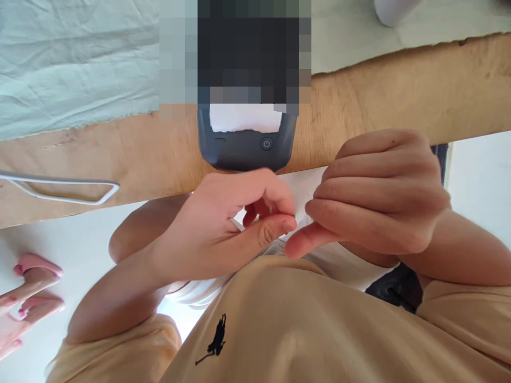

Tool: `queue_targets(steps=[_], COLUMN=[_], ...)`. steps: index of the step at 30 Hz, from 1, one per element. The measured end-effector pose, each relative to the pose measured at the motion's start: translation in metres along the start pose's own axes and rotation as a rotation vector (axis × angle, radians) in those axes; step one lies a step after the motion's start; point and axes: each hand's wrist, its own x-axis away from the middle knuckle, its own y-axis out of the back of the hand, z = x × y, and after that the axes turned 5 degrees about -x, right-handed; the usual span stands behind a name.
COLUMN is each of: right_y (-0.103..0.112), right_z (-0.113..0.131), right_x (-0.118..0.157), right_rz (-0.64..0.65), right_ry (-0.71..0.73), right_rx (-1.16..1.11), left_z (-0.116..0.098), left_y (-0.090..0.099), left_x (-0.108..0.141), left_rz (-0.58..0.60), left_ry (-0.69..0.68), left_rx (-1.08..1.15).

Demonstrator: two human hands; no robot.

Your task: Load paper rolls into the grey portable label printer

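My left hand (pixel 233 223) is over my lap, just in front of the table edge. Its thumb and index fingertip are pinched together. A tiny dark speck shows between them, too small to name. Beside it, my right hand (pixel 383 197) has its fingers curled in and its thumb pointing toward the left thumb. Whatever the right fingers may hold is hidden. The two hands are close but a small gap separates them. Right behind them on the table stands a dark grey device (pixel 243 151) with a power button. White paper (pixel 245 118) comes out of its front.
The wooden table (pixel 339 117) has a pale cloth (pixel 80 69) over its far part. A white cable or wire loop (pixel 107 194) lies at the left edge. At the top right is a white object (pixel 393 10), cut off. Another person's feet (pixel 40 266) show at the left.
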Motion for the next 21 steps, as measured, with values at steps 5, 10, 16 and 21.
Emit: queue_targets(steps=[5, 10, 16, 21], right_y=[0.001, -0.003, -0.002, 0.001], right_z=[0.001, 0.001, -0.003, -0.004], right_x=[0.002, 0.001, 0.000, 0.002], right_rz=[0.003, -0.010, 0.014, 0.025], right_ry=[0.013, 0.020, 0.024, 0.012], right_rx=[-0.042, -0.044, -0.072, -0.070], left_z=[-0.003, -0.007, -0.007, -0.007], left_y=[0.001, -0.001, -0.001, 0.000], left_x=[-0.010, -0.016, -0.014, -0.009], left_rz=[0.245, 0.332, 0.279, 0.210], left_ry=[0.203, 0.283, 0.184, 0.070], left_rx=[0.114, 0.182, 0.039, -0.029])
